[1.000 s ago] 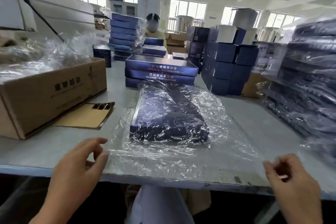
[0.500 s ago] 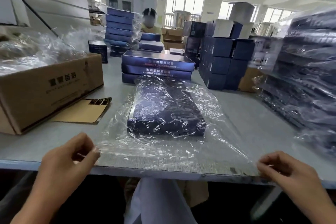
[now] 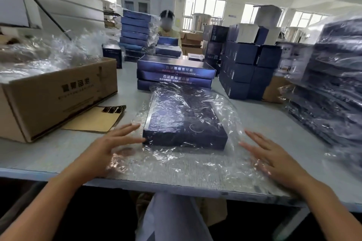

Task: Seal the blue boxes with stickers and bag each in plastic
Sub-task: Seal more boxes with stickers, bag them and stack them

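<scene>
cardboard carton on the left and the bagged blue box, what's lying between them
A flat tan sheet with dark stickers at its far edge lies on the table between the carton and the bagged box, in the head view.

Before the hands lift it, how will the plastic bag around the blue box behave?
Probably floppy: the plastic bag lies wrinkled and flat. Likely slippery too, since it looks glossy. The blue box inside looks rigid and may slide.

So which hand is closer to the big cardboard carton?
Left. The left hand is just to the right of the cardboard carton; the right hand lies on the other side of the bagged blue box, much farther away.
</scene>
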